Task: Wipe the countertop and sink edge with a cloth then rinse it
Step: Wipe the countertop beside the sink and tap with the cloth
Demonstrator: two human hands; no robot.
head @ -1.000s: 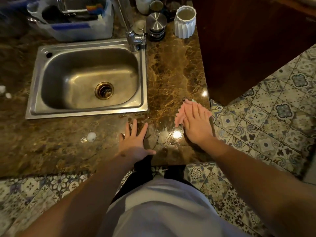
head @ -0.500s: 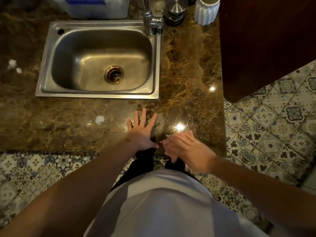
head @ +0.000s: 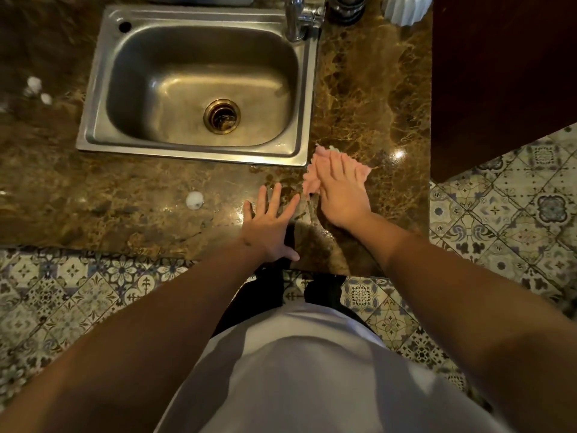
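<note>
A pink cloth lies flat on the brown marble countertop, just off the front right corner of the steel sink. My right hand presses down on the cloth with flat fingers, covering most of it. My left hand rests flat on the counter with fingers spread, close to the front edge, holding nothing. The counter around both hands looks wet and shiny. The tap stands at the sink's back right corner.
Small white foam blobs sit on the counter in front of the sink and at far left. A white ribbed cup and metal containers stand at the back. A dark wooden cabinet is right; patterned floor tiles below.
My right hand slid the cloth from the counter's right edge back to the front edge, then forward again to the sink's corner. My left hand stayed planted. The view tilted down.
</note>
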